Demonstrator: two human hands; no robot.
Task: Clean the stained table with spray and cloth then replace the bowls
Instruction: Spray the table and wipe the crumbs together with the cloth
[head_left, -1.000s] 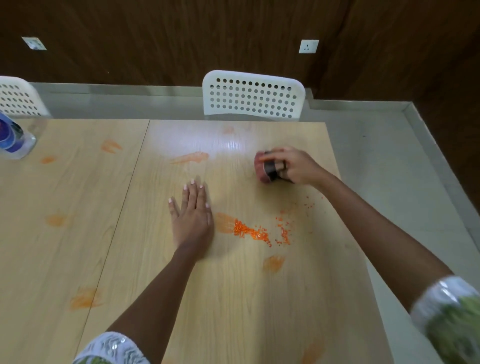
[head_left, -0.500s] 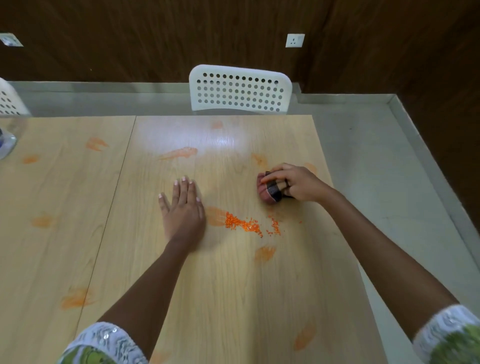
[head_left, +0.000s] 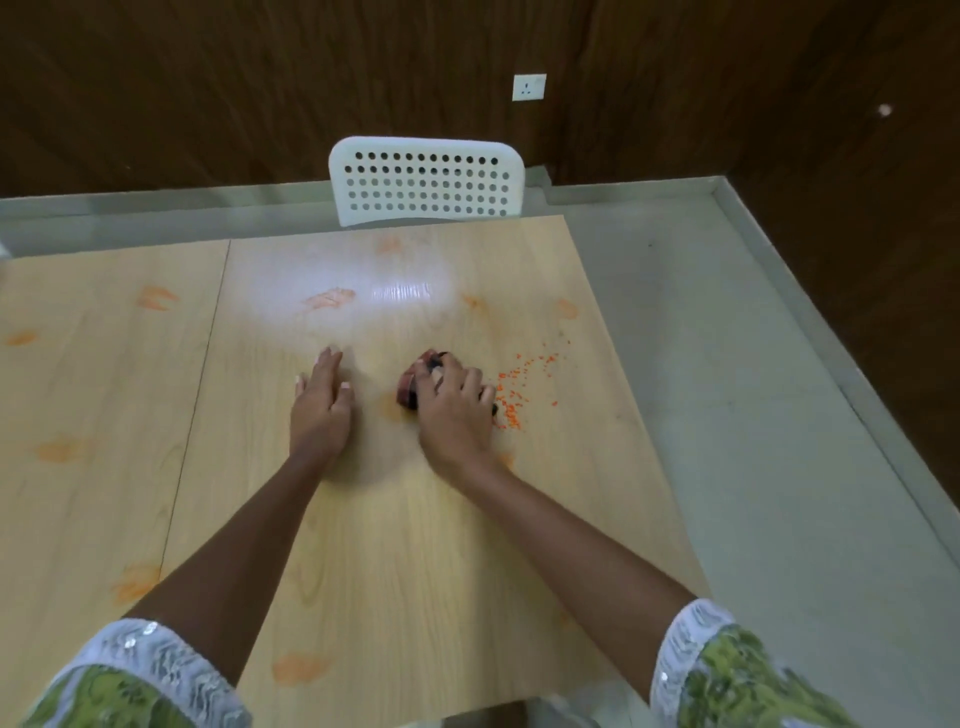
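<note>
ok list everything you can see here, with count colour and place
table: 1, light wood, fills the foreground
stains: many, orange smears, scattered over the table
grains: many, orange, loose on the table right of the cloth
cloth: 1, reddish and dark, bunched under the right hand
chair: 1, white, perforated back, at the far edge
wall socket: 1, white, on the dark wall
left hand: flat on the table
right hand: grips the cloth

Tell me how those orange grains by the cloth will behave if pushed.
The orange grains lie loose and scattered, so they would probably skitter apart rather than move together. The table looks glossy, so some may well roll off its nearby right edge.
</note>
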